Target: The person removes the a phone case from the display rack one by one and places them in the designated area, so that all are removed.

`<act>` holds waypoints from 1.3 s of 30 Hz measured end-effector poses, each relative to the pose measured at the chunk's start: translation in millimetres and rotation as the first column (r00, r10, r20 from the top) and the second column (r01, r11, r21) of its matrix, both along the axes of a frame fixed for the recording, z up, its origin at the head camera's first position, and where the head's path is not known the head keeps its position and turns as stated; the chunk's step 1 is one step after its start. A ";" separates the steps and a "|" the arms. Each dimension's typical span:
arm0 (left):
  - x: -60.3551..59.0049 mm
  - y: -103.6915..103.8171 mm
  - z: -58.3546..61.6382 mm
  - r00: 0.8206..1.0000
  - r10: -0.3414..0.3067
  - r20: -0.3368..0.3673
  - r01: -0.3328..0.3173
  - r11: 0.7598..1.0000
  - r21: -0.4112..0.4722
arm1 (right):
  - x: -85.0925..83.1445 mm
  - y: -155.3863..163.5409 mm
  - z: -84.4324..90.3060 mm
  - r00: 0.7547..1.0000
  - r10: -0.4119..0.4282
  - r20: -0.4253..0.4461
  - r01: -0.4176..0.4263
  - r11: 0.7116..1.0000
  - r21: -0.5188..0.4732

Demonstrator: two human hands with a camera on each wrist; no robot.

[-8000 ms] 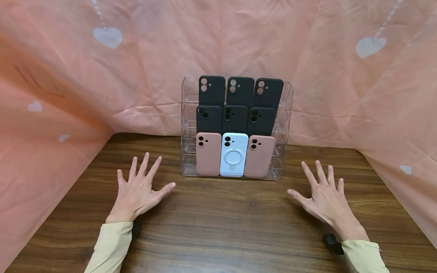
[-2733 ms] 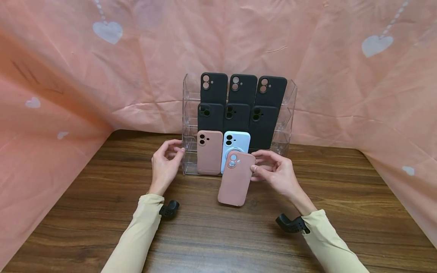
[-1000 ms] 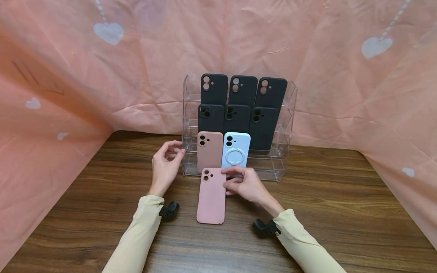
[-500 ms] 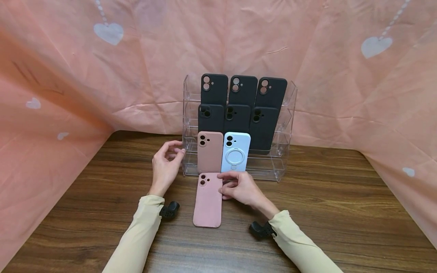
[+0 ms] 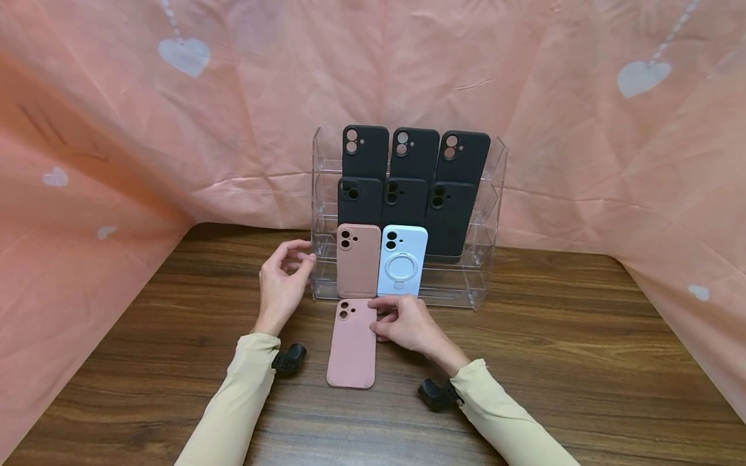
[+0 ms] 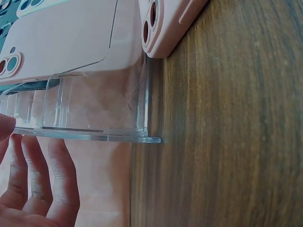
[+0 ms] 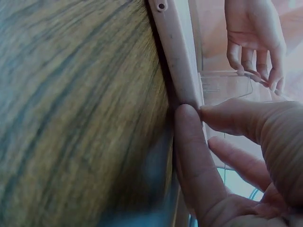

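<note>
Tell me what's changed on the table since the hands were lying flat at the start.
The right hand took the right-hand pink phone case out of the clear acrylic rack's bottom row and laid it flat on the wooden table, where its fingers still touch the case's edge. The left hand moved up to the rack's left side. The other pink case, the white ring case and six black cases stayed put.

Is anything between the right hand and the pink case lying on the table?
No. The right hand already touches the right edge of the pink case lying flat on the table; its fingers press against that edge, nothing between.
</note>
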State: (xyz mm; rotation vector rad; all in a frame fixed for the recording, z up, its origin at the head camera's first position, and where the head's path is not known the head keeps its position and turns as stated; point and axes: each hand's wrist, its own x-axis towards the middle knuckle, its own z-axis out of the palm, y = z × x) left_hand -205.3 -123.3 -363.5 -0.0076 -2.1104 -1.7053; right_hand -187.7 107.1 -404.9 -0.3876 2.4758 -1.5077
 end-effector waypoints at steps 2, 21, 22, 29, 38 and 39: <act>0.3 -0.3 0.0 1.000 0.001 0.003 -0.001 1.000 -0.001 | 0.3 -1.6 1.3 1.000 -0.011 -0.023 0.012 0.999 0.048; -0.1 -0.2 -1.3 1.000 -0.004 -0.001 0.004 1.000 -0.004 | 1.3 10.0 -1.6 1.000 -0.009 0.023 0.009 0.999 -0.036; -0.1 -0.3 -1.3 1.000 -0.003 0.001 0.003 1.000 -0.007 | 1.2 11.7 -0.9 1.000 -0.005 0.022 0.006 0.999 -0.044; -0.2 -0.7 -1.2 1.000 -0.006 0.004 0.006 1.000 -0.004 | 0.4 22.0 8.1 0.999 -0.032 -0.023 0.031 0.997 -0.067; 1.2 -0.3 0.3 1.000 -0.006 0.000 0.006 1.000 -0.003 | -2.5 32.6 21.6 0.988 -0.108 -0.112 0.096 0.990 -0.107; 1.5 -0.3 0.7 1.000 -0.007 -0.001 0.007 1.000 -0.002 | -3.0 33.9 22.7 0.986 -0.119 -0.119 0.105 0.987 -0.118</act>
